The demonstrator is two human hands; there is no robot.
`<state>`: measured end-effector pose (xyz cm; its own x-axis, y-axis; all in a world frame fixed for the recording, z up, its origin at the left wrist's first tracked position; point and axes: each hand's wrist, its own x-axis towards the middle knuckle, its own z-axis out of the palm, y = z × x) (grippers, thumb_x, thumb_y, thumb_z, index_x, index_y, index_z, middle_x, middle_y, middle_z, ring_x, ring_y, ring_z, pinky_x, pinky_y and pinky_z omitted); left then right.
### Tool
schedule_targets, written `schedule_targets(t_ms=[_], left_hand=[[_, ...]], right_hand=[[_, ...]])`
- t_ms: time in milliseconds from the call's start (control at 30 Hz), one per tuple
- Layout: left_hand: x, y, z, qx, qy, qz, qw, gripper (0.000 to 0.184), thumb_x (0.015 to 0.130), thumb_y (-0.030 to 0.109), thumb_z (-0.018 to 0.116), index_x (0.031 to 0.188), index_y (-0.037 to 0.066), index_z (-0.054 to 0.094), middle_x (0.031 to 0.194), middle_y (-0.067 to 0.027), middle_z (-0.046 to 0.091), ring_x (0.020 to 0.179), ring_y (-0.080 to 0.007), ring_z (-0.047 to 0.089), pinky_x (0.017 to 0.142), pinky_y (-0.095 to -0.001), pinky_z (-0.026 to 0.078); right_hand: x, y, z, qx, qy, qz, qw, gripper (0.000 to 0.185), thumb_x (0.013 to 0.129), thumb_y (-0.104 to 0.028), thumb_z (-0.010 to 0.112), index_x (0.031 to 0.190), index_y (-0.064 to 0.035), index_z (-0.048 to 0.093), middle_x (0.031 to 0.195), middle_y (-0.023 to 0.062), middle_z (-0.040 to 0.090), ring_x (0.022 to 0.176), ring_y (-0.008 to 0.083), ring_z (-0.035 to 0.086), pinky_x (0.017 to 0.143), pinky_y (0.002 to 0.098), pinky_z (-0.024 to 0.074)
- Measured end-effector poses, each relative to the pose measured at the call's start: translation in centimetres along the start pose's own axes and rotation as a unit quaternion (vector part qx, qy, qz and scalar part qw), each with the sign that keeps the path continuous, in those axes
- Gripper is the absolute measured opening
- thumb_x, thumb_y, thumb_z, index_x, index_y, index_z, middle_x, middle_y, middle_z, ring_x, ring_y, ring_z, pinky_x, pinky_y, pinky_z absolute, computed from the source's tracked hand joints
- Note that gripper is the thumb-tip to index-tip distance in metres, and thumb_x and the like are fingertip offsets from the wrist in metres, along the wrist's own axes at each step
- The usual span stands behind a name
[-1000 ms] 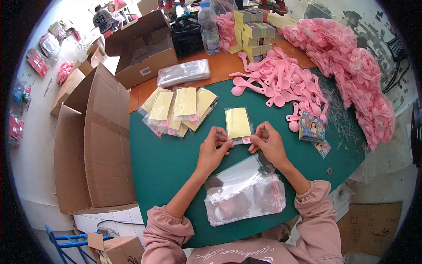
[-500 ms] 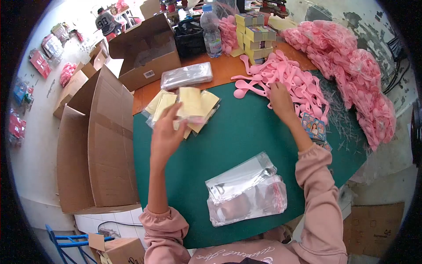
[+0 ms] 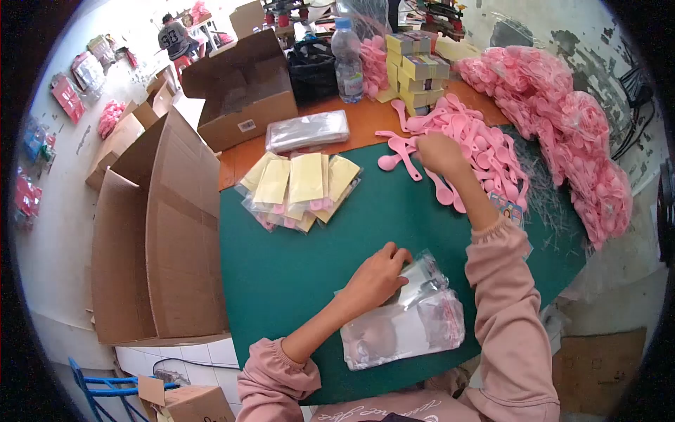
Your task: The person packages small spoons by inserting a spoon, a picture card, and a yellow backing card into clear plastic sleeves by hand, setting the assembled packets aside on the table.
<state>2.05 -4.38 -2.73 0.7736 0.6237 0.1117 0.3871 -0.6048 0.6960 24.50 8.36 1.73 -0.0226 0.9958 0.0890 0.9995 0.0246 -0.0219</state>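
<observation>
My right hand [image 3: 441, 155] is at the left edge of a heap of pink plastic spoons [image 3: 485, 144]. Its fingers are bent closed on a spoon there, with the fingertips partly hidden. Lower down, my left hand [image 3: 380, 278] rests at the upper left edge of a stack of clear plastic bags [image 3: 401, 330], fingers loosely bent and thumb apart. Past it, at the table's far left, lies a pile of filled clear packets with cream cards [image 3: 307, 177] and pink spoons inside. Small printed cards [image 3: 508, 208] lie partly under my right forearm.
A bundle of clear bags [image 3: 307, 131] lies behind the packets. Banded card stacks [image 3: 422, 74] and a water bottle [image 3: 347, 63] stand at the back. Large bags of pink spoons [image 3: 590, 155] line the right. Open cardboard boxes [image 3: 186, 232] stand left. A person [image 3: 176, 39] sits far off.
My left hand has left the packet pile and come down right to the clear bags. My right hand has shifted slightly left and down, and some spoons at the heap's edge have moved.
</observation>
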Motion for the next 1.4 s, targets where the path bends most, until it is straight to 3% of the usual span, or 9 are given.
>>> schedule_targets(t_ms=[133, 333, 400, 500, 667, 800, 1133, 1233, 1400], left_hand=[[1.1, -2.3, -1.8, -0.120, -0.074, 0.017, 0.990, 0.027, 0.073, 0.009, 0.066, 0.096, 0.003, 0.052, 0.084, -0.0099, 0.051, 0.072, -0.0190, 0.055, 0.070, -0.0303, 0.046], [0.9, -4.4, -2.4, -0.359, -0.163, 0.000, 0.919, 0.015, 0.077, 0.005, 0.063, 0.088, 0.004, 0.053, 0.084, -0.0018, 0.051, 0.077, -0.0097, 0.049, 0.068, -0.0219, 0.042], [1.1, -4.5, -2.0, -0.412, -0.121, 0.034, 0.903, 0.012, 0.077, 0.000, 0.059, 0.081, 0.005, 0.048, 0.087, -0.0027, 0.050, 0.080, -0.0099, 0.047, 0.069, -0.0221, 0.041], [1.2, -4.6, -2.3, -0.468, -0.134, -0.008, 0.873, 0.014, 0.077, -0.003, 0.053, 0.074, 0.005, 0.042, 0.091, -0.0050, 0.050, 0.082, -0.0103, 0.047, 0.072, -0.0227, 0.041], [1.7, -4.7, -2.1, -0.515, -0.099, -0.047, 0.850, 0.021, 0.079, -0.001, 0.052, 0.093, 0.007, 0.038, 0.094, -0.0085, 0.057, 0.090, -0.0136, 0.054, 0.076, -0.0265, 0.044], [2.0, -2.5, -2.9, -0.479, -0.031, -0.182, 0.858, 0.037, 0.082, 0.011, 0.060, 0.113, 0.005, 0.041, 0.086, -0.0048, 0.060, 0.080, -0.0099, 0.056, 0.069, -0.0245, 0.045], [2.5, -2.2, -2.3, -0.448, 0.011, -0.156, 0.880, 0.033, 0.079, 0.012, 0.064, 0.106, 0.001, 0.048, 0.087, -0.0079, 0.064, 0.078, -0.0098, 0.059, 0.066, -0.0209, 0.044], [2.5, -1.8, -2.1, -0.453, 0.002, -0.152, 0.879, 0.033, 0.079, 0.012, 0.064, 0.106, 0.001, 0.049, 0.087, -0.0079, 0.064, 0.079, -0.0094, 0.059, 0.066, -0.0206, 0.044], [2.6, -1.8, -2.2, -0.471, 0.011, -0.149, 0.869, 0.037, 0.080, 0.014, 0.064, 0.112, 0.001, 0.050, 0.086, -0.0072, 0.064, 0.078, -0.0085, 0.059, 0.068, -0.0208, 0.045]], right_hand=[[6.8, -0.1, 2.0, 0.043, 0.059, -0.088, 0.993, 0.036, 0.080, -0.036, 0.054, 0.096, -0.0034, 0.056, 0.104, 0.0233, 0.054, 0.095, 0.0362, 0.054, 0.078, 0.0436, 0.0449], [5.2, -1.2, 4.8, -0.034, 0.006, 0.035, 0.999, 0.056, 0.083, -0.051, 0.045, 0.118, -0.0072, 0.048, 0.120, 0.0203, 0.045, 0.117, 0.0328, 0.040, 0.093, 0.0467, 0.0352], [3.1, -0.7, 5.8, -0.078, 0.104, -0.012, 0.991, 0.046, 0.082, -0.041, 0.051, 0.112, -0.0052, 0.050, 0.117, 0.0185, 0.048, 0.115, 0.0308, 0.041, 0.090, 0.0477, 0.0361], [-1.0, 0.2, 4.2, -0.044, 0.039, -0.073, 0.996, 0.035, 0.079, -0.026, 0.057, 0.104, -0.0037, 0.048, 0.108, 0.0158, 0.051, 0.107, 0.0310, 0.046, 0.082, 0.0466, 0.0387], [-5.5, 0.8, 3.0, 0.132, 0.179, -0.112, 0.968, 0.018, 0.069, -0.006, 0.063, 0.084, -0.0033, 0.054, 0.090, 0.0133, 0.052, 0.090, 0.0286, 0.051, 0.078, 0.0376, 0.0403], [-7.9, 0.9, 0.5, 0.332, 0.187, -0.073, 0.922, 0.017, 0.071, -0.002, 0.058, 0.088, -0.0002, 0.055, 0.088, 0.0156, 0.053, 0.084, 0.0325, 0.053, 0.073, 0.0379, 0.0434], [-13.7, -0.8, -2.5, 0.431, 0.257, 0.095, 0.860, 0.021, 0.080, -0.008, 0.058, 0.100, -0.0043, 0.054, 0.071, 0.0058, 0.059, 0.058, 0.0098, 0.056, 0.051, 0.0243, 0.0445], [-13.9, -2.0, -2.2, 0.573, 0.249, 0.075, 0.777, 0.023, 0.079, -0.007, 0.061, 0.100, -0.0025, 0.051, 0.069, 0.0043, 0.058, 0.057, 0.0057, 0.053, 0.049, 0.0204, 0.0433], [-14.6, -3.4, -2.9, 0.574, 0.209, 0.076, 0.788, 0.027, 0.079, -0.005, 0.062, 0.099, -0.0024, 0.043, 0.067, 0.0034, 0.058, 0.056, 0.0052, 0.053, 0.048, 0.0190, 0.0424]])
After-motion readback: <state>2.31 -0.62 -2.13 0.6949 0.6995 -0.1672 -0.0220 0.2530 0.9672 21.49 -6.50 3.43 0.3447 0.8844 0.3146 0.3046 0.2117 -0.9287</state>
